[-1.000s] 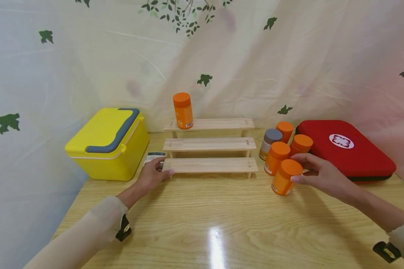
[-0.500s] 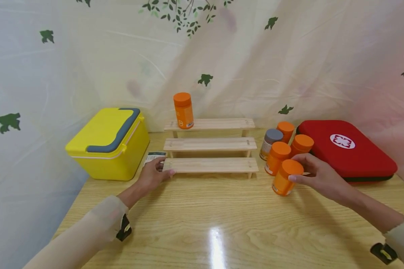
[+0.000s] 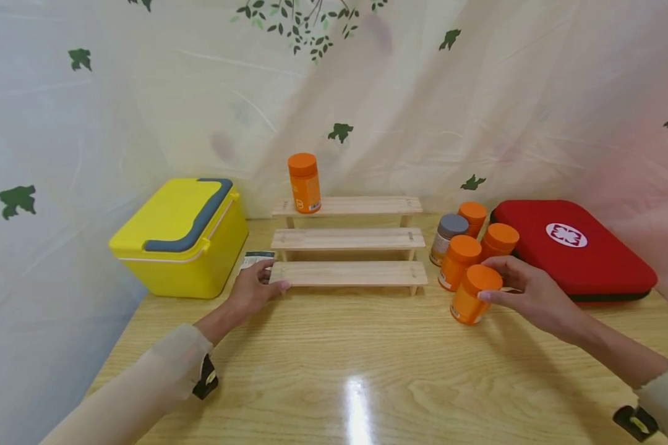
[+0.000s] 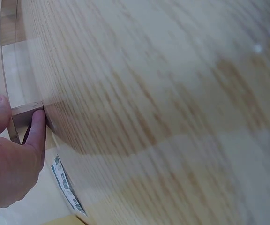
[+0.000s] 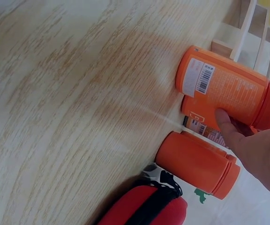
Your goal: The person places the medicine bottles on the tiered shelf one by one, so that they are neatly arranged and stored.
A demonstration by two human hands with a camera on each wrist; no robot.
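Note:
My right hand (image 3: 534,296) holds the nearest orange bottle (image 3: 470,306) by its upper part, thumb in front and fingers round the far side. That bottle stands upright on the table, its barcode label (image 5: 198,78) showing in the right wrist view. Behind it are more orange bottles (image 3: 453,266) and one grey-capped bottle (image 3: 441,244). With my left hand (image 3: 250,293) I grip the left end of the lowest step of a three-step wooden rack (image 3: 347,273); the left wrist view shows fingers on its end leg (image 4: 29,108). A single orange bottle (image 3: 305,185) stands on the top step, at its left.
A yellow box (image 3: 178,247) with a grey-blue handle sits left of the rack. The red first-aid case (image 3: 573,253) lies behind my right hand. A small printed packet (image 3: 256,258) is partly hidden behind my left hand. Patterned cloth (image 3: 395,111) hangs at the back.
My right thumb has shifted slightly left across the bottle's cap since a second ago. The bottle and my left hand stay where they were.

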